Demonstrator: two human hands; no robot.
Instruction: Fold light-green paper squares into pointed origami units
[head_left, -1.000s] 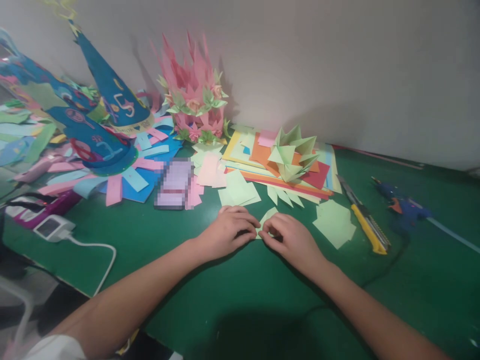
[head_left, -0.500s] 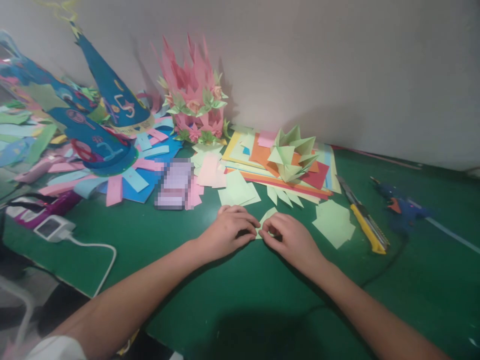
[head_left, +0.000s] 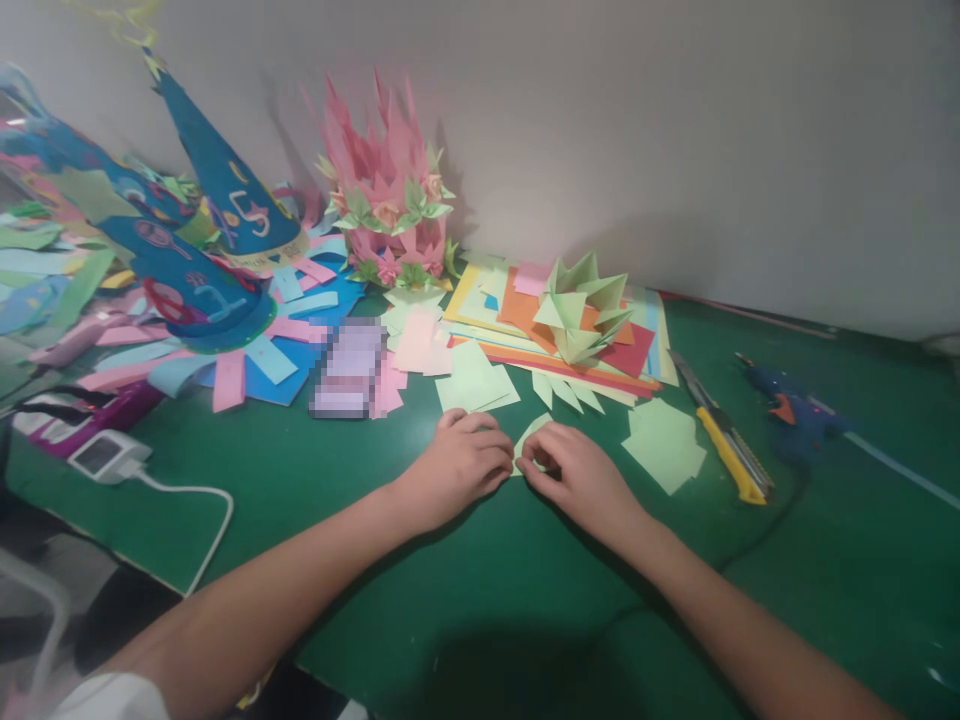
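A small piece of pale green paper (head_left: 531, 432) lies on the green table between my two hands, partly covered by them. My left hand (head_left: 466, 460) rests at its left edge, fingers curled and pressed together. From the right, my right hand (head_left: 574, 465) pinches the paper's near edge between thumb and forefinger. Just behind are loose pale green sheets (head_left: 478, 380) and several folded green pieces (head_left: 566, 390). More green squares (head_left: 664, 445) lie to the right of my right hand.
A yellow utility knife (head_left: 731, 450) and a blue glue gun (head_left: 799, 410) lie at right. Behind stand a green folded-paper crown (head_left: 583, 310) on coloured sheets and a pink paper crown (head_left: 390, 200). Blue cone hats (head_left: 225, 170), a blurred phone (head_left: 349, 368) and a white cable (head_left: 217, 492) are at left.
The fingers of my left hand have closed in slightly against the paper. My right hand keeps its pinch in nearly the same spot.
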